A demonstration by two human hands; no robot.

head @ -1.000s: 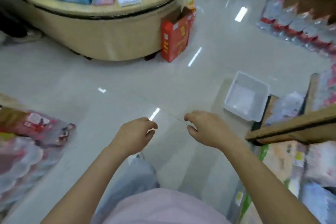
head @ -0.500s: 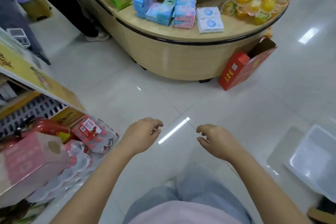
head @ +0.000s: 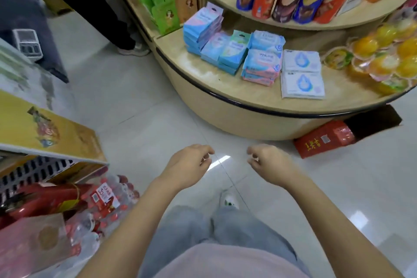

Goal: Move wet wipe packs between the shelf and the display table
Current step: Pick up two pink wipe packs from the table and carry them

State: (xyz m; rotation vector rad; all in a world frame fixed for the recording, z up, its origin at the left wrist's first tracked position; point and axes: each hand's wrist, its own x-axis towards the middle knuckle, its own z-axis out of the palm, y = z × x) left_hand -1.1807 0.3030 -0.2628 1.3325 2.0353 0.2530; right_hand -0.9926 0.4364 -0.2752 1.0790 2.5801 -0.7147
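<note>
Glossy pale tile floor (head: 140,119) below left hand (head: 188,162) and right hand (head: 269,162); strip-light reflection (head: 220,160) between them. Curved beige display table (head: 237,117), dark-edged, ahead of right hand. Grey perforated rack panel (head: 29,174) well left of left hand.

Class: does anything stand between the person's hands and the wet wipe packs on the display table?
Nothing visible does. Only floor lies between the left hand, the right hand and the wet wipe packs.

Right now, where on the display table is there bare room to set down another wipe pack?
Bare table lies left of the blue packs, by the rim. A narrower patch sits between the white packs and the fruit cups. Between those, stacks sit edge to edge.
</note>
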